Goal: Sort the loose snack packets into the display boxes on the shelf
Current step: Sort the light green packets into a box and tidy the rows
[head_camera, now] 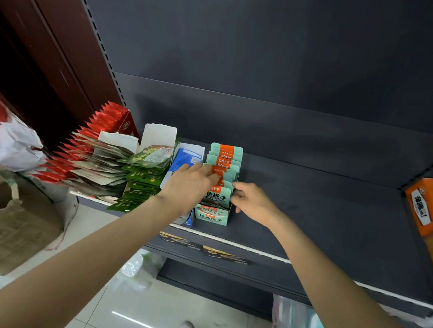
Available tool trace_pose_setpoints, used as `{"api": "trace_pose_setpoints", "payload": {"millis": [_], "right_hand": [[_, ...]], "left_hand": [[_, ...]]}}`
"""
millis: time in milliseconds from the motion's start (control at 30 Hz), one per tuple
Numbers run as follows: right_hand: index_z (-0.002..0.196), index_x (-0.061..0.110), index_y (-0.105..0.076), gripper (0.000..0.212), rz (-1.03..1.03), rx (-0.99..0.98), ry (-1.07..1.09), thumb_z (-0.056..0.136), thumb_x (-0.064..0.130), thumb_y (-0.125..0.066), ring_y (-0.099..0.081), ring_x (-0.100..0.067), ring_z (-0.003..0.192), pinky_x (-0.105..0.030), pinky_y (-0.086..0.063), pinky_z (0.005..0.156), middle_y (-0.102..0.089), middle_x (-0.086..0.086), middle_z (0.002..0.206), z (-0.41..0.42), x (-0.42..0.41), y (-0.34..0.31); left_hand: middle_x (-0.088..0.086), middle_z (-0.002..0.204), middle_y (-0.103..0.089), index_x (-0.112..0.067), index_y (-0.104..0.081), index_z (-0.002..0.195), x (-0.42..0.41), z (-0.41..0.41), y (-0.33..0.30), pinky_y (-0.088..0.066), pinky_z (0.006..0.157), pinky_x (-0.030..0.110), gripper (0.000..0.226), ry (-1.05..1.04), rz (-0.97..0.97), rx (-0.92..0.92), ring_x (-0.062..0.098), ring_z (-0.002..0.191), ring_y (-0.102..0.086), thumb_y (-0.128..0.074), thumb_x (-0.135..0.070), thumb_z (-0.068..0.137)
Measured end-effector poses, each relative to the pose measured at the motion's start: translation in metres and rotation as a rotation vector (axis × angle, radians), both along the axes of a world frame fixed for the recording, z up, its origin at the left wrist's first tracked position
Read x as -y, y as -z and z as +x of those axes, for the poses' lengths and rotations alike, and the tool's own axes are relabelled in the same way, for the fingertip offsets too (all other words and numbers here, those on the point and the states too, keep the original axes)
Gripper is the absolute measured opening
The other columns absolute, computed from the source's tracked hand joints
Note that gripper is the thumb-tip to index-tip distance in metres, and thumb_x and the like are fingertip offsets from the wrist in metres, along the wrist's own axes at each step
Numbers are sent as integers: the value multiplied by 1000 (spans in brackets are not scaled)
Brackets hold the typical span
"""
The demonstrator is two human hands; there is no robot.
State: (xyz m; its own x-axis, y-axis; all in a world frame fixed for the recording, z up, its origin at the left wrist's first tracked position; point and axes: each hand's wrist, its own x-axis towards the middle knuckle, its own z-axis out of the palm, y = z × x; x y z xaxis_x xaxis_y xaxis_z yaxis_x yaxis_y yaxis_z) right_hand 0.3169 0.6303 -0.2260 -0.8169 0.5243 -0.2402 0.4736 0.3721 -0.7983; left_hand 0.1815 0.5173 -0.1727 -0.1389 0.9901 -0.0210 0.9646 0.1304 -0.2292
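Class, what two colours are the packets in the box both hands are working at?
Mint green packets with orange bands, seen in the head view.

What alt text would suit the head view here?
Two bare hands work at a mint-green display box of upright packets on a dark shelf: the left hand reaches among the packets, the right hand touches the box's right side. Red, grey, green and blue packets fill boxes to the left.

1. I saw mint packets with orange bands.
2. Green packets sat left of a blue box.
3. Red packets lined the far left.
4. The shelf was dark grey.
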Motion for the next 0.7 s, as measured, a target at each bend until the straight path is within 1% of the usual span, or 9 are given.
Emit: {"api": "trace_pose_setpoints", "payload": {"millis": [100,167,200,300,333,400,500,633,700], "right_hand": [[99,21,-68,15,-145,-37,-1,87,16,-59,-66,-9,94,-30,-53,73,-71,7,102,2,3,1],[89,19,-68,10,-64,-22,-1,88,26,-62,-65,-8,82,-33,-51,70,-71,7,91,0,5,0],[85,15,-67,17,26,1,2,90,30,-59,-62,-10,72,-37,-50,68,-69,6,79,-1,6,0],[75,9,-57,30,165,25,45,96,28,-50,-54,-12,55,-33,-44,62,-52,10,57,-3,9,-4],[73,11,-55,30,172,18,56,97,27,-49,-53,-12,53,-32,-44,62,-50,11,55,-3,10,-4],[70,13,-53,30,174,16,69,97,25,-48,-52,-13,52,-32,-43,60,-48,11,55,-3,10,-5],[67,15,-51,32,180,18,76,97,25,-48,-54,-15,52,-31,-43,60,-49,11,56,-4,9,-5],[72,13,-54,29,183,25,63,98,25,-47,-55,-16,52,-31,-43,59,-50,11,59,-5,9,-4],[76,8,-57,29,174,26,66,98,24,-47,-53,-14,50,-29,-40,57,-51,10,58,-6,7,-5]], "left_hand": [[4,121,-52,-17,-47,124,4,-1,4,-41,91,35,29,-24,21,-4,24,113,-49,-49,-12,96],[3,118,-54,-17,-47,122,5,-1,6,-43,89,35,26,-29,62,41,23,110,-52,-50,-16,96],[3,117,-55,-17,-48,121,7,0,5,-43,88,36,24,-18,104,90,24,109,-53,-50,-19,96],[6,99,-61,-13,-62,101,12,-4,1,-49,75,39,20,194,213,268,28,91,-61,-70,-18,83],[7,97,-61,-12,-66,96,14,-6,1,-51,74,39,19,268,171,306,27,89,-61,-74,-19,80],[4,109,-59,-15,-68,107,18,-8,-4,-49,85,36,26,248,-11,381,23,100,-58,-67,-29,86],[-1,126,-54,-21,-57,128,12,-11,-3,-46,93,33,38,139,-207,261,20,112,-54,-55,-37,93],[2,117,-61,-19,-57,119,6,-6,1,-49,87,34,24,162,-237,13,24,103,-59,-49,-20,96],[4,114,-61,-17,-55,117,5,-4,0,-48,87,34,27,146,-185,-39,25,101,-59,-51,-7,93]]}}
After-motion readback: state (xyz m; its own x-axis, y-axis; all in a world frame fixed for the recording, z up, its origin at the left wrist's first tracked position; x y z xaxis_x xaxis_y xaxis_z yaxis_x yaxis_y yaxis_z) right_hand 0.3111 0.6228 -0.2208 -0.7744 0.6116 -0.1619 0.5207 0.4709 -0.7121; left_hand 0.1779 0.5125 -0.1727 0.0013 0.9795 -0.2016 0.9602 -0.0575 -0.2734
